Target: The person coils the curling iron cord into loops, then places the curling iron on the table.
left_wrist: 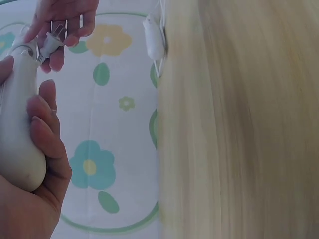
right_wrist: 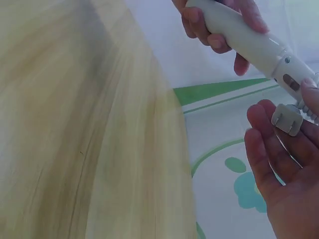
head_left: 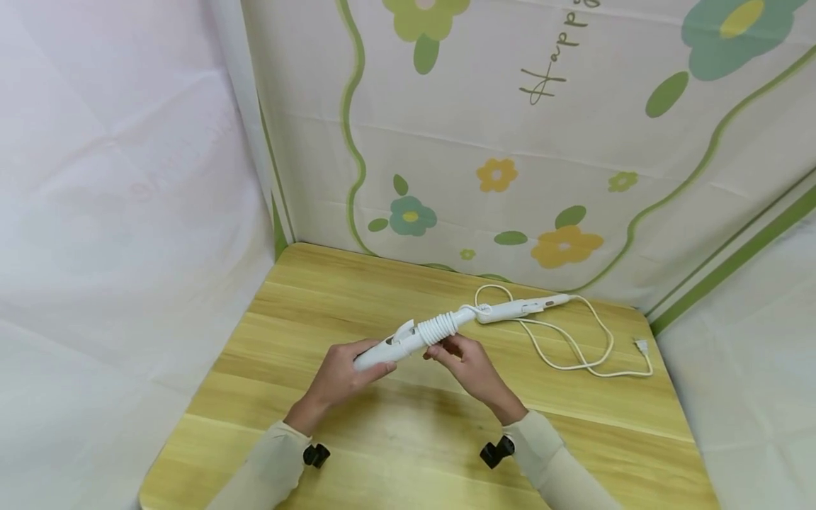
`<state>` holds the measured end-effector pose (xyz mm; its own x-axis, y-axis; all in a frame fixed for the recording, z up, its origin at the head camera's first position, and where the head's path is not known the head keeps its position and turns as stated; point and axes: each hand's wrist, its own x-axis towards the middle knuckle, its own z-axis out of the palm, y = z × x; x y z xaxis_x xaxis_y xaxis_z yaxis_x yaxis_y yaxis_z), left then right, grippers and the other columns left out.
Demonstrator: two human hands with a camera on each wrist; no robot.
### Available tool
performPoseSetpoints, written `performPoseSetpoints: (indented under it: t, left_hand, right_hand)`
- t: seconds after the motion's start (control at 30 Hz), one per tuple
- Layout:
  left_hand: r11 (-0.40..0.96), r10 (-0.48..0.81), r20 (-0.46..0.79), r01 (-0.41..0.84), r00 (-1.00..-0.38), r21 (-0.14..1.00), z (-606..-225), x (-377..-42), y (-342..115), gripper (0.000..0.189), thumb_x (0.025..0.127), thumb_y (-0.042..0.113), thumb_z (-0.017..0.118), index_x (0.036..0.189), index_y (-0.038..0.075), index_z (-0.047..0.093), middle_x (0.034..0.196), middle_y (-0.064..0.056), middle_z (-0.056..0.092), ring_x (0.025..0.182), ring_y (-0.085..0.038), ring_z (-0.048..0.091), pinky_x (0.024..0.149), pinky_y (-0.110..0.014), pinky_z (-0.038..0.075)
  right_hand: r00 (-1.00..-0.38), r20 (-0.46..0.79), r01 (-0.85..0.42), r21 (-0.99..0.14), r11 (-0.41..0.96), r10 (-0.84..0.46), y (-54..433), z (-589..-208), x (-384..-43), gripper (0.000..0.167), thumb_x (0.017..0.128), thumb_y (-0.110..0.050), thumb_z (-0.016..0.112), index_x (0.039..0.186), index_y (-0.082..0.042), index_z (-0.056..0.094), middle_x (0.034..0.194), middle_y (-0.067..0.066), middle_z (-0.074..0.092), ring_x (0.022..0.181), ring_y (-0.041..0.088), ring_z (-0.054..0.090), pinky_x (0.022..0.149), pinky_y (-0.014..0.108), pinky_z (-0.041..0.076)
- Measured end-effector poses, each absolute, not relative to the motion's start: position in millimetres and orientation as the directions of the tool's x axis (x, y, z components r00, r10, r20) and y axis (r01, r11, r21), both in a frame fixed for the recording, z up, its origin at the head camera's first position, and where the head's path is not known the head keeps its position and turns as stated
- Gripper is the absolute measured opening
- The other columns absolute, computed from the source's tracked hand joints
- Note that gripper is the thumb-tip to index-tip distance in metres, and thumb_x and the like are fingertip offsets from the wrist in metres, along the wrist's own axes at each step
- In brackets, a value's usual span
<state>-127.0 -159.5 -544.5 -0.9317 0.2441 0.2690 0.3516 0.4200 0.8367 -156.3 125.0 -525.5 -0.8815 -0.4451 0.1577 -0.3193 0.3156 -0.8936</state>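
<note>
White corded wand (head_left: 385, 350) is up over the desk (head_left: 382, 453), your left grip (head_left: 341, 373) wrapped round its rounded end; can't tell whether your right grip (head_left: 470, 367) pinches the plug (right_wrist: 287, 120) or just props it (fiddly bit). I'd keep the coiled cord (head_left: 437, 328) snug, then tuck the plug under a loop.

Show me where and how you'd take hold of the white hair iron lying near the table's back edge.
Probably the thick left part of the hair iron, from above: it lies lengthwise, and the cord leaves its narrow right end.
</note>
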Motion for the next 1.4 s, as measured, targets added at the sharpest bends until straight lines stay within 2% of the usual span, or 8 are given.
performPoseSetpoints:
  t: [0.23,0.5,0.6,0.7,0.9,1.13,1.27,1.4]
  left_hand:
    - [0.56,0.215,0.295,0.365,-0.931,0.743,-549,-136,-155,0.039,0.096,0.044,0.083,0.126,0.018,0.08,0.109,0.003,0.08,0.082,-0.009,0.066,0.07,-0.028,0.054]
    - [0.629,0.175,0.327,0.361,-0.929,0.688,-554,-149,-150,0.048,0.097,0.043,0.084,0.135,0.015,0.076,0.126,-0.005,0.079,0.098,-0.02,0.074,0.079,-0.041,0.059]
    - [0.652,0.157,0.316,0.339,-0.936,0.679,-557,-156,-149,0.049,0.096,0.042,0.085,0.135,0.014,0.076,0.127,-0.007,0.08,0.099,-0.023,0.075,0.08,-0.044,0.06]
    - [0.671,0.154,0.293,0.317,-0.944,0.67,-561,-163,-148,0.051,0.096,0.042,0.085,0.136,0.013,0.076,0.128,-0.008,0.079,0.101,-0.025,0.076,0.081,-0.046,0.06]
    - [0.703,0.137,0.229,0.257,-0.964,0.663,-571,-173,-151,0.054,0.095,0.045,0.085,0.136,0.011,0.076,0.129,-0.01,0.079,0.101,-0.027,0.075,0.081,-0.048,0.059]
    - [0.742,0.096,0.143,0.166,-0.985,0.649,-586,-178,-151,0.049,0.096,0.044,0.085,0.132,0.012,0.078,0.123,-0.008,0.081,0.101,-0.026,0.076,0.081,-0.049,0.059]
    - [0.78,0.079,0.092,0.119,-0.993,0.615,-593,-179,-151,0.047,0.095,0.047,0.084,0.129,0.014,0.08,0.117,-0.007,0.082,0.094,-0.024,0.074,0.073,-0.045,0.057]
    - [0.813,0.059,0.056,0.08,-0.997,0.577,-598,-180,-151,0.048,0.095,0.052,0.083,0.128,0.016,0.082,0.117,-0.007,0.082,0.091,-0.024,0.075,0.068,-0.042,0.055]
  right_hand:
    - [-0.91,0.098,-0.224,-0.934,0.28,-0.402,120,-539,-169,0.025,0.114,-0.021,0.06,0.127,-0.002,0.072,0.117,0.022,0.076,0.105,0.028,0.076,0.094,0.037,0.062]
    - [-0.935,0.043,-0.143,-0.954,0.263,-0.353,113,-553,-193,0.032,0.114,-0.032,0.06,0.129,-0.006,0.072,0.12,0.021,0.078,0.106,0.034,0.076,0.093,0.046,0.063]
    - [-0.942,0.024,-0.119,-0.957,0.266,-0.333,110,-557,-200,0.033,0.114,-0.034,0.061,0.128,-0.006,0.073,0.121,0.022,0.078,0.106,0.035,0.076,0.095,0.056,0.061]
    - [-0.947,0.02,-0.114,-0.954,0.276,-0.321,106,-560,-207,0.034,0.114,-0.033,0.06,0.125,-0.004,0.074,0.12,0.026,0.078,0.105,0.037,0.076,0.094,0.058,0.061]
    - [-0.939,0.008,-0.119,-0.946,0.302,-0.344,99,-572,-218,0.034,0.114,-0.03,0.059,0.121,-0.001,0.076,0.117,0.026,0.078,0.102,0.039,0.072,0.09,0.052,0.062]
    - [-0.943,-0.044,-0.11,-0.894,0.434,-0.331,93,-597,-231,0.036,0.114,-0.036,0.06,0.116,-0.005,0.078,0.103,0.014,0.079,0.085,0.017,0.066,0.073,0.025,0.052]
    - [-0.936,-0.098,-0.077,-0.881,0.467,-0.339,88,-605,-237,0.04,0.114,-0.039,0.059,0.116,-0.003,0.077,0.099,0.016,0.078,0.08,0.025,0.067,0.065,0.024,0.05]
    - [-0.93,-0.128,-0.07,-0.859,0.507,-0.345,83,-607,-241,0.039,0.115,-0.038,0.058,0.116,-0.005,0.078,0.1,0.015,0.079,0.082,0.027,0.069,0.065,0.024,0.05]
